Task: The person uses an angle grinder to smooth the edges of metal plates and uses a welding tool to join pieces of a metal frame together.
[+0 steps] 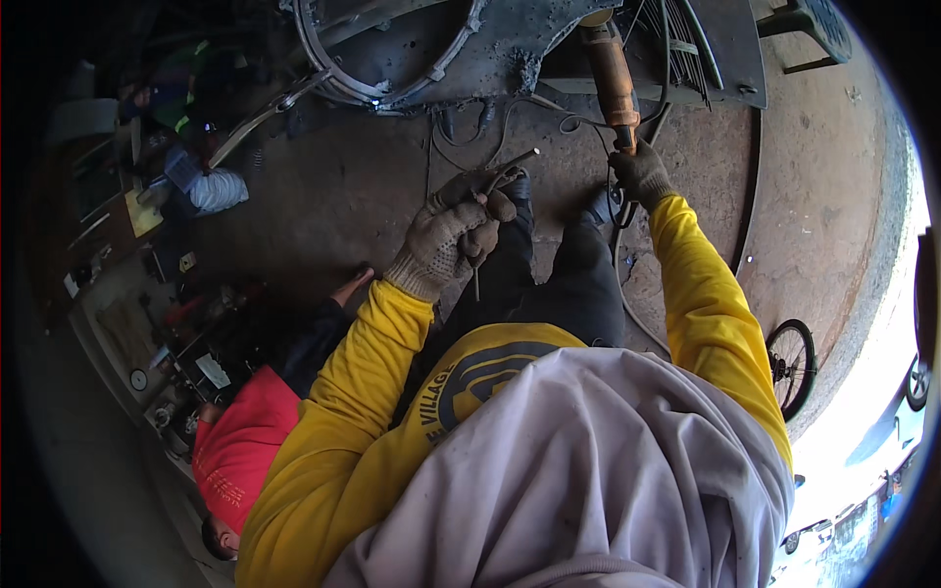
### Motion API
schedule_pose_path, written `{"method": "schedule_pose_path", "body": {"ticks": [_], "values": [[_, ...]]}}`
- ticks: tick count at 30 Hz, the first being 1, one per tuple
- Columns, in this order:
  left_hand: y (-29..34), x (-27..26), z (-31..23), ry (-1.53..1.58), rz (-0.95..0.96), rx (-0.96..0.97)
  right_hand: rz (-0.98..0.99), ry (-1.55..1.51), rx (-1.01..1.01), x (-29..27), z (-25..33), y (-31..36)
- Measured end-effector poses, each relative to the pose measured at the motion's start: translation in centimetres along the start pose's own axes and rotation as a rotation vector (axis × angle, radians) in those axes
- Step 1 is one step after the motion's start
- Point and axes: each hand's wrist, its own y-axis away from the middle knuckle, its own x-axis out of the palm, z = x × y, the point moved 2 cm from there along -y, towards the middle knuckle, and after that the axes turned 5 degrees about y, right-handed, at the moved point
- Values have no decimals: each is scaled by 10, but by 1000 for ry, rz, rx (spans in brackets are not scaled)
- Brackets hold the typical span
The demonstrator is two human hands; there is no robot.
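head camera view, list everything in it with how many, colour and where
grinder: one, orange, upper centre-right
thin rod: at least one, grey with pale tip, centre
metal ring: one, grey, top
metal table: one, dark grey, top
cables: several, dark, across the floor
stool: one, green, upper right
wheel: one, black, right
car: at least one, pale, far right
floor: one, brown-grey, middle
co-worker: one, red shirt, lower left
left side clutter: too dim to count
pale cloth: one, lilac-grey, bottom centre
yellow sleeves: two, either side
left hand: one, grey-brown glove, gripping the rod
right hand: one, grey-brown glove, gripping the grinder
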Motion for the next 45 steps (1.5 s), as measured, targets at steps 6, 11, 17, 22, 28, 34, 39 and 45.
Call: {"method": "schedule_pose_path", "body": {"ticks": [6,11,17,22,28,34,39,45], "values": [[0,7,-1,31,-25,-49,12,-47,-9,-2,-4,-17],[-2,21,-7,30,-59,-63,66,-164,26,-5,-10,-23],[-2,43,-10,99,-280,-59,78,-110,72,-9,-16,-34],[-1,62,-15,82,-359,-37,101,-126,78,-11,-24,-42],[1,69,-18,66,-353,-38,94,-118,112,-10,-31,-52],[-4,72,-16,34,-494,-41,18,60,119,-3,-22,-48],[-16,56,-8,-382,-460,-19,-196,282,21,-3,-19,-24],[-25,18,27,-843,-276,-259,-201,237,195,5,-39,116]]}}
